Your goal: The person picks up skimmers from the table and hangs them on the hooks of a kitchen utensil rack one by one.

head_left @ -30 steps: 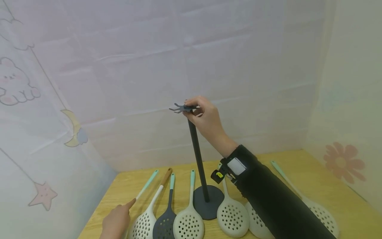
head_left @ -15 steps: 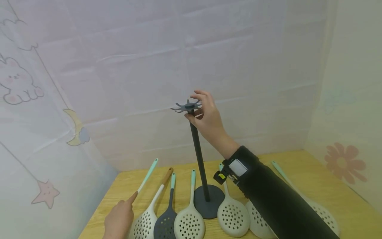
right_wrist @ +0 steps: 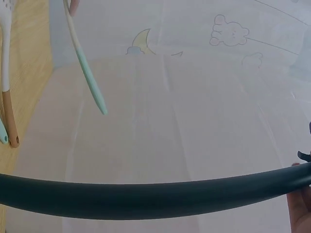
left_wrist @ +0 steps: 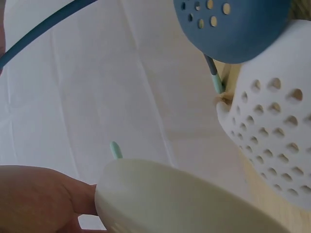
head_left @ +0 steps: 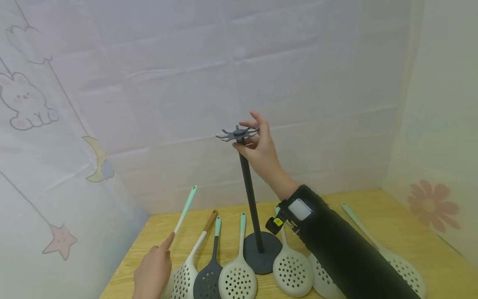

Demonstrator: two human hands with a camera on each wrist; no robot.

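The left hand (head_left: 152, 272) had just lifted 1 white skimmer (head_left: 184, 216), its mint handle tip now raised off the table (head_left: 403, 232), fingers curled around it. The right hand (head_left: 261, 147), fingers loosened and spread, touched the stand's hook wheel (head_left: 237, 133). Counted: 1 stand, 7 skimmers: 6 white, 1 dark.

Right arm: black sleeve (head_left: 347, 257), white patch, small black-yellow device at wrist. Left hand (head_left: 153, 272) bare.
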